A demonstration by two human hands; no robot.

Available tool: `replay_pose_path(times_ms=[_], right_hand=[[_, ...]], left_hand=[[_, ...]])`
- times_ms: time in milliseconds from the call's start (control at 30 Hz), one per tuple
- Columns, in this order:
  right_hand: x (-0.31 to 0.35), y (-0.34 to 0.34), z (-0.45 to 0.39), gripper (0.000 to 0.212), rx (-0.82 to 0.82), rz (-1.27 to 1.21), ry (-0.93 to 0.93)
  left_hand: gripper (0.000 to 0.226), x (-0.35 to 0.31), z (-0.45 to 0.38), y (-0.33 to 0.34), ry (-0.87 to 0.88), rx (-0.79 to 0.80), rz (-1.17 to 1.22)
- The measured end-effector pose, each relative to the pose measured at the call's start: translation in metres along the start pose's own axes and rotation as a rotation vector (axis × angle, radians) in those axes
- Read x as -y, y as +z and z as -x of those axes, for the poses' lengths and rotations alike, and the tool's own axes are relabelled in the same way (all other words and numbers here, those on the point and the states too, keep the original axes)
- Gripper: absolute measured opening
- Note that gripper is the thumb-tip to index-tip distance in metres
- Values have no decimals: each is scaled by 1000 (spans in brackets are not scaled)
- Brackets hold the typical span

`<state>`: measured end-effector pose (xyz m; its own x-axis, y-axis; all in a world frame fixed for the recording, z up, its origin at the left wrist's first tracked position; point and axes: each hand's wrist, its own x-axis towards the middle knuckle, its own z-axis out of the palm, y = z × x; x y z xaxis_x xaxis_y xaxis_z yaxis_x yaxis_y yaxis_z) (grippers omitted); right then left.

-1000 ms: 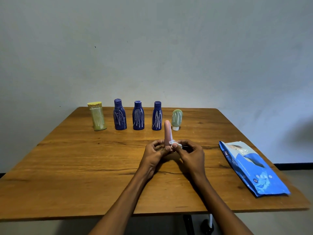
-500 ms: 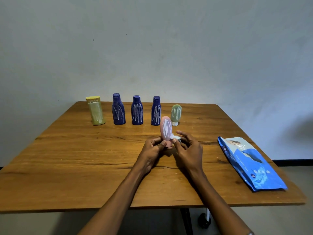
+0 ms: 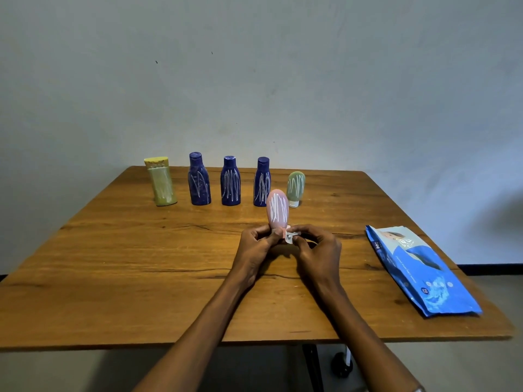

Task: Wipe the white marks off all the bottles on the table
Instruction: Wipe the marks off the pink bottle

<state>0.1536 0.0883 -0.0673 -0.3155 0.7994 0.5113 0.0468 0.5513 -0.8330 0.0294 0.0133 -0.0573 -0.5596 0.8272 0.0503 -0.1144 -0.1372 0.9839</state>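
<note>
Pink bottle [image 3: 277, 208] between curled hands

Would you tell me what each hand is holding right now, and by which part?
The left hand grips the pink bottle by its lower end. The right hand pinches a small white wipe against that end.

from my seat, the lower end of the pink bottle [image 3: 278, 207] is buried between the left hand [image 3: 256, 247] and right hand [image 3: 319, 250], and the white wipe [image 3: 290, 236] shows only as a crumpled scrap pinched in the right fingers. both forearms run off the frame at 6 o'clock, and the print on the blue wipes packet [image 3: 418, 267] at 3 o'clock is too small for me to read. the pink bottle also covers part of the rightmost blue bottle [image 3: 262, 181] at 12 o'clock, and the table's [image 3: 113, 278] leg below is mostly hidden.
</note>
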Motion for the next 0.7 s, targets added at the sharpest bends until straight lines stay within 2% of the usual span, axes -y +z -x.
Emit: replay_pose_path(times_ms=[233, 400, 567, 700], right_hand=[[0, 0, -2, 34, -4, -34, 4], [5, -1, -1, 22, -27, -45, -34], [5, -1, 1, 22, 15, -17, -14], [8, -1, 4, 27, 73, 33, -76]], left_hand=[[23, -2, 1, 0, -29, 96, -50], [29, -1, 1, -2, -51, 131, -29], [24, -3, 3, -1, -20, 77, -25], [21, 0, 0, -2, -37, 42, -34]])
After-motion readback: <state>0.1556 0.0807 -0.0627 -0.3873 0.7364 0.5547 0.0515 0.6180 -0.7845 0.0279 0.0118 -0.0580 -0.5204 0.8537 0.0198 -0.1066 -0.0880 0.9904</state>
